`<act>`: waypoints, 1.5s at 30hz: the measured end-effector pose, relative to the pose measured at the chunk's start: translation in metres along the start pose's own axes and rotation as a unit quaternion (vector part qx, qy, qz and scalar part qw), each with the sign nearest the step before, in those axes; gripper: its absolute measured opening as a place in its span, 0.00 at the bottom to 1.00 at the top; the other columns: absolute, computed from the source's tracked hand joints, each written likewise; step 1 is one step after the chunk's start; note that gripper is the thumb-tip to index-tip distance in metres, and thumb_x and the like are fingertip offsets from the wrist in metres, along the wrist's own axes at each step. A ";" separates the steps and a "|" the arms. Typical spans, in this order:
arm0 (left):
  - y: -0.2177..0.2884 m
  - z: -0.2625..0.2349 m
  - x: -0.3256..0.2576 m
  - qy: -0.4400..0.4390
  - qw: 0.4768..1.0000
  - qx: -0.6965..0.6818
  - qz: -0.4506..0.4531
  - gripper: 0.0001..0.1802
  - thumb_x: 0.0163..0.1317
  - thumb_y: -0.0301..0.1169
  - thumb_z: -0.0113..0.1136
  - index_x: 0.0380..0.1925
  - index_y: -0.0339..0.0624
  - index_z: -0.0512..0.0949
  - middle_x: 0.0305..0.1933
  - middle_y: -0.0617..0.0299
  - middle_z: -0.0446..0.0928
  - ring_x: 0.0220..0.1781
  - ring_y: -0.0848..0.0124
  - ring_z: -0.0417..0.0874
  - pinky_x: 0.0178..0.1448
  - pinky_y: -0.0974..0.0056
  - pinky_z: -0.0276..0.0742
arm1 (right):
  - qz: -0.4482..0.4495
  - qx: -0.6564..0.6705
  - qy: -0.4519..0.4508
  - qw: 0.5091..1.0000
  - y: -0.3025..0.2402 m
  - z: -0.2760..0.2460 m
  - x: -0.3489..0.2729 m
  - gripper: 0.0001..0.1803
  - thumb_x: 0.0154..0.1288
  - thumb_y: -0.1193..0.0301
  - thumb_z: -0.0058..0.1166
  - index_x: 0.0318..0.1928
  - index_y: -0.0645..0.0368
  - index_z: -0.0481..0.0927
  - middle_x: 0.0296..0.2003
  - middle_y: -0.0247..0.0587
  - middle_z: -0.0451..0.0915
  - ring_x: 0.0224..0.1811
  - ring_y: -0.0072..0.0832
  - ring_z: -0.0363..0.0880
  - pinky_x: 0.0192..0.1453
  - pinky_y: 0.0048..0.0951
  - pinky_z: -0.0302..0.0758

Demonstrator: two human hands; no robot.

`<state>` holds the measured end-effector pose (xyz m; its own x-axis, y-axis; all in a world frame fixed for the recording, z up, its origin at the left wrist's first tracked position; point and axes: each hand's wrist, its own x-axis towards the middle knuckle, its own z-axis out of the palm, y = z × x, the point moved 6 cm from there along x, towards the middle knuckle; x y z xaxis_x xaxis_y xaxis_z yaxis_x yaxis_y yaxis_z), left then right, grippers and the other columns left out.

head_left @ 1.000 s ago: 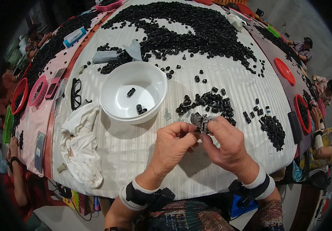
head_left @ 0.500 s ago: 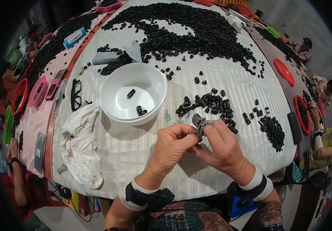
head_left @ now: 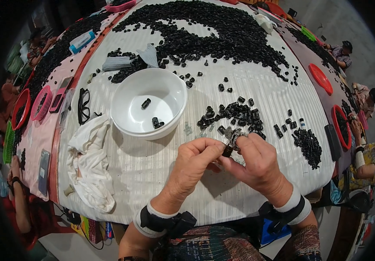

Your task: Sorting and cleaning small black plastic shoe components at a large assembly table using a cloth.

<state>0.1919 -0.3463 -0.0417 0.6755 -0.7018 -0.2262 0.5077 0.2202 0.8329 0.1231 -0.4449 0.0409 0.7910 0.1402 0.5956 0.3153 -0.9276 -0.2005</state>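
Over the near middle of the table, my left hand [head_left: 194, 163] pinches a small black cylindrical part [head_left: 227, 151] between thumb and fingertips. My right hand [head_left: 259, 163] is closed on a crumpled dark grey rag [head_left: 232, 135], which lies against the top of that part. The thumb of this hand is close beside the part. Just beyond both hands is a loose cluster of black cylindrical parts [head_left: 239, 111]. To the left stands a white bowl [head_left: 175, 111] with a few black parts [head_left: 146, 103] inside. A heap of thinner black pieces [head_left: 308, 148] lies to the right.
A wide spread of black parts [head_left: 222, 48] covers the far table. White cloth [head_left: 89, 165] and black-framed glasses [head_left: 84, 106] lie left of the bowl, grey cloth pieces [head_left: 117, 63] behind it. Co-workers sit at both side tables, near red baskets [head_left: 341, 127] and a phone [head_left: 44, 172].
The black part now shows between my hands, where my fingers covered it before. My right hand and the rag have shifted slightly right. The whole view has moved a little.
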 end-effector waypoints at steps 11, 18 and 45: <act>-0.006 -0.001 0.002 -0.014 1.000 0.012 -0.015 0.13 0.62 0.34 0.60 0.35 0.33 0.82 0.29 0.62 0.81 0.31 0.76 0.80 0.35 0.72 0.78 | -0.016 -0.008 -0.014 1.000 0.003 0.007 -0.005 0.19 0.40 0.75 0.68 0.34 0.67 0.74 0.23 0.40 0.70 0.23 0.31 0.73 0.23 0.29 0.73; -0.012 -0.004 0.004 -0.026 0.999 0.024 -0.012 0.10 0.60 0.30 0.63 0.35 0.33 0.82 0.29 0.62 0.81 0.30 0.77 0.80 0.34 0.74 0.77 | 0.001 -0.008 -0.034 0.999 0.003 0.010 -0.009 0.18 0.39 0.74 0.67 0.31 0.64 0.73 0.23 0.40 0.68 0.25 0.32 0.73 0.25 0.29 0.73; -0.010 -0.003 0.002 -0.022 0.997 0.067 -0.012 0.07 0.60 0.28 0.63 0.32 0.33 0.82 0.27 0.63 0.80 0.27 0.79 0.77 0.30 0.76 0.73 | -0.008 0.009 -0.026 1.000 0.005 0.012 -0.015 0.14 0.41 0.76 0.64 0.29 0.62 0.72 0.23 0.40 0.67 0.24 0.34 0.72 0.26 0.32 0.72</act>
<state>0.1898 -0.3480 -0.0525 0.6381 -0.7360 -0.2262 0.4449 0.1126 0.8885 0.1191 -0.4479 0.0212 0.8120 0.1737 0.5572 0.3371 -0.9190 -0.2047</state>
